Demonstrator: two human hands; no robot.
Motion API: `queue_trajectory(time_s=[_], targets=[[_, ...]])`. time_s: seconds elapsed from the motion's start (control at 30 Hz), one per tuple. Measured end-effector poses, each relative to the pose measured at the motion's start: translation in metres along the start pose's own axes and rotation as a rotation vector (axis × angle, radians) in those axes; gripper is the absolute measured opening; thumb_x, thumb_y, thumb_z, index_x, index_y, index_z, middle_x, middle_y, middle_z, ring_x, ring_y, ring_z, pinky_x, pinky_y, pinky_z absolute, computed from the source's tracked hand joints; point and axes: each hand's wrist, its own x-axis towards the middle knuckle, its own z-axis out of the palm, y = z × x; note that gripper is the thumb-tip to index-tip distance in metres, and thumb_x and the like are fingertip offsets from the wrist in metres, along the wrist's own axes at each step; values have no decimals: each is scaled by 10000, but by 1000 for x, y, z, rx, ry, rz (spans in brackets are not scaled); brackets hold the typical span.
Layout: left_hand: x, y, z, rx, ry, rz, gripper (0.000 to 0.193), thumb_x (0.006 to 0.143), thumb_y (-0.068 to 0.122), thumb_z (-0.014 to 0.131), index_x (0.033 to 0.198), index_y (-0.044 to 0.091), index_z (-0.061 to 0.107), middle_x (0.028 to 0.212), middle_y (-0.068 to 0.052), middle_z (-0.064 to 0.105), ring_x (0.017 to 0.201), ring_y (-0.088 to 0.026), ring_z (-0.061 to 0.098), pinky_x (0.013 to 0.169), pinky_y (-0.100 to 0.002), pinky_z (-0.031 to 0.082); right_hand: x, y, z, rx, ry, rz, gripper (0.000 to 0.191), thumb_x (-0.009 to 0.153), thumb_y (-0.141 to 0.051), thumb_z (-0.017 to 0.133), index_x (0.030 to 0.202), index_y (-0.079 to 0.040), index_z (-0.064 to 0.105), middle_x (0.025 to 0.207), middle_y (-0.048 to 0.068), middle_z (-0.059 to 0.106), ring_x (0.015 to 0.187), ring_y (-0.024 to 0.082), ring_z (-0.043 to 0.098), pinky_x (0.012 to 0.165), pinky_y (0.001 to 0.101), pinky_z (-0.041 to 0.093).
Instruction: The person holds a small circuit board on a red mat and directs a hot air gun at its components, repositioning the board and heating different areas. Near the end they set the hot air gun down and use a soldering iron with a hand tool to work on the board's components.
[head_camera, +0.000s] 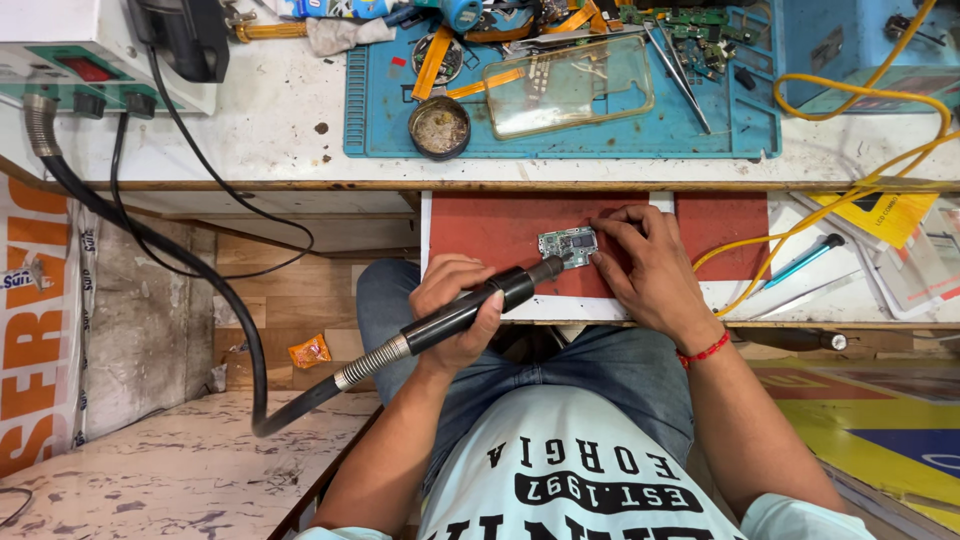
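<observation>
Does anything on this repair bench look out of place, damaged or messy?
Mostly clutter. The blue work mat is crowded with loose ribbon cables, tweezers and a grimy round tin. A yellow cable trails loosely across the bench. The small circuit board lies flat, without visible damage.

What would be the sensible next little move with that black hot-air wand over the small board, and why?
Probably a small, slow circling of the nozzle. The left hand grips the black wand with its tip right at the edge of the small circuit board, and the right hand pins that board on the red mat.
</observation>
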Motion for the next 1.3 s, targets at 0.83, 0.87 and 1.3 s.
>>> queue_trajectory(time_s=[0.83,0.87,1.3], targets=[[-2,-2,2,25,27,-70,371,911,320,754,1040,-25,711,985,-163,724,984,-287,694,900,-390,567,1,1,-1,-11,0,-4,445,871,-160,762,1303,-97,675,1257,129,567,1144,366,526,987,458,477],[-1,-4,3,13,-21,-34,367,904,330,755,1032,-11,717,974,-152,732,974,-277,704,906,-388,577,1,1,-1,-10,6,-5,441,873,-159,761,1301,-96,675,1258,131,565,1150,367,526,988,458,477],[-1,-3,7,10,-65,-13,351,908,335,759,1037,11,725,980,-127,734,972,-272,715,896,-389,589,1,1,-3,3,-2,-2,439,873,-169,756,1300,-102,676,1258,132,568,1150,369,527,984,463,477]])
